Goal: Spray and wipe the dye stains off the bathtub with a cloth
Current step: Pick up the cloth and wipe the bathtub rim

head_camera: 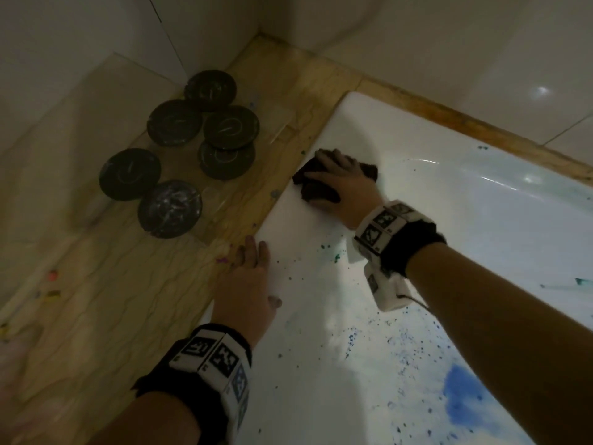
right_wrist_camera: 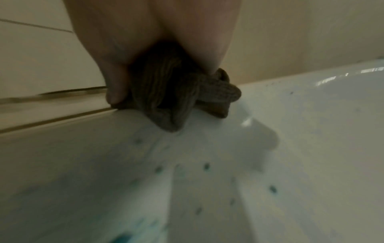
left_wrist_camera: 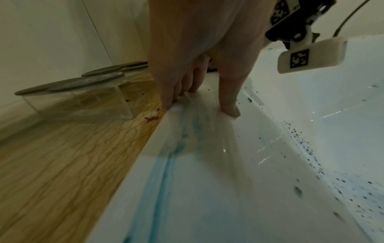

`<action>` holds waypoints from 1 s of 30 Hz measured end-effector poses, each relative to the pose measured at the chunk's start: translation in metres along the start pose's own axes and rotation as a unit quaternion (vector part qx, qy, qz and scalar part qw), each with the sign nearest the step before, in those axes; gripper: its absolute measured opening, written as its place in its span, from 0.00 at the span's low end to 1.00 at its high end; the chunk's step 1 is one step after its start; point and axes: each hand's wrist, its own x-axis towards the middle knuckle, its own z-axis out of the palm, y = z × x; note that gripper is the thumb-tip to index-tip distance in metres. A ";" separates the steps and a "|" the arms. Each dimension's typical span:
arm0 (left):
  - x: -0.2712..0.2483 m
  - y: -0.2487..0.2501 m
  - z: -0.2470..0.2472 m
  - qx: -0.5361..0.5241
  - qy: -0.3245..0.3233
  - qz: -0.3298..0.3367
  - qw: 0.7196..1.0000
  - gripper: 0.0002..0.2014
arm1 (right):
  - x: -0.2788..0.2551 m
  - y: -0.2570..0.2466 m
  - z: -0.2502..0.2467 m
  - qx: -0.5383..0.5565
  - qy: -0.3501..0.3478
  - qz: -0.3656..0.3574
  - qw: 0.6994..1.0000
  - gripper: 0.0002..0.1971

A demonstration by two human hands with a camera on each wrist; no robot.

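The white bathtub (head_camera: 301,226) fills the right of the head view, with a blue dye patch (head_camera: 462,393) and dark specks on its inner wall. My right hand (head_camera: 340,178) presses a bunched dark cloth (head_camera: 316,191) onto the tub rim near the far corner. In the right wrist view the thumb and palm of my right hand (right_wrist_camera: 145,41) hold the ribbed cloth (right_wrist_camera: 166,92) against the rim. My left hand (head_camera: 247,277) lies flat on the rim's outer edge, holding nothing. The left wrist view shows my left hand (left_wrist_camera: 199,65) above a teal streak (left_wrist_camera: 164,172). No spray bottle is visible.
A clear organizer with several round black lids (head_camera: 179,146) stands on the beige marbled ledge (head_camera: 96,300) left of the tub, against the tiled wall. Small pink and purple dye spots (head_camera: 221,261) mark the ledge. Teal specks (right_wrist_camera: 206,166) dot the rim behind the cloth.
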 end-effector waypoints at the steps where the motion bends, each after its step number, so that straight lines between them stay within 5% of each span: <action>1: 0.001 0.000 -0.001 -0.007 0.004 0.003 1.000 0.44 | -0.005 -0.008 0.008 0.030 0.015 -0.018 0.999 0.24; 7: -0.010 -0.005 0.004 0.039 0.036 0.030 0.998 0.43 | -0.043 -0.047 0.044 0.113 0.047 -0.112 0.986 0.17; 11: -0.040 -0.018 0.013 0.077 0.086 0.110 0.987 0.49 | -0.077 -0.065 0.062 0.113 0.008 -0.150 0.982 0.14; 13: -0.057 -0.026 0.012 0.074 0.046 0.115 0.990 0.49 | -0.085 -0.068 0.048 0.142 -0.007 -0.152 0.978 0.13; 17: -0.070 -0.046 0.021 0.042 0.003 0.131 0.990 0.49 | -0.061 -0.063 0.004 0.245 0.170 -0.043 0.954 0.14; 21: -0.059 -0.061 0.037 -0.003 -0.048 0.149 0.988 0.39 | -0.026 -0.062 0.020 0.038 -0.028 0.068 0.997 0.27; 30: -0.047 -0.068 0.037 0.052 -0.109 0.158 0.980 0.48 | -0.086 -0.098 0.081 0.105 0.014 -0.088 0.990 0.19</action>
